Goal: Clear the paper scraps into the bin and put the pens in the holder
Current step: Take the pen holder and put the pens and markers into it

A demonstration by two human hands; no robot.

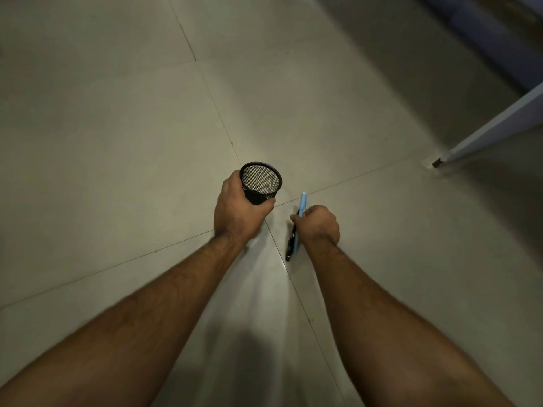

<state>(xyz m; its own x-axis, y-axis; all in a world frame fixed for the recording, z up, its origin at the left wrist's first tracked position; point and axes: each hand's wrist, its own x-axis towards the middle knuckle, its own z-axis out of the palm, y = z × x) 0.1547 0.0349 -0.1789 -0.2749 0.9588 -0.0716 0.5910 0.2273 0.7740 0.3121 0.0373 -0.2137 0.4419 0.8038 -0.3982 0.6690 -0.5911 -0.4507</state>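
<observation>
Two pens [298, 227] (right hand [318, 224]) — holder [260, 183] left.

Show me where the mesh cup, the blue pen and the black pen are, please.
mesh holder [261, 180]: head view, on the inner mesh wall below the rim.
blue pen [302, 202]: head view, on the barrel above the fist.
black pen [290, 248]: head view, on the lower barrel.

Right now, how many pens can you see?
2, both gripped together in the right hand: a light blue pen and a black pen beside it. The fist may hide more. The holder looks empty.
</observation>
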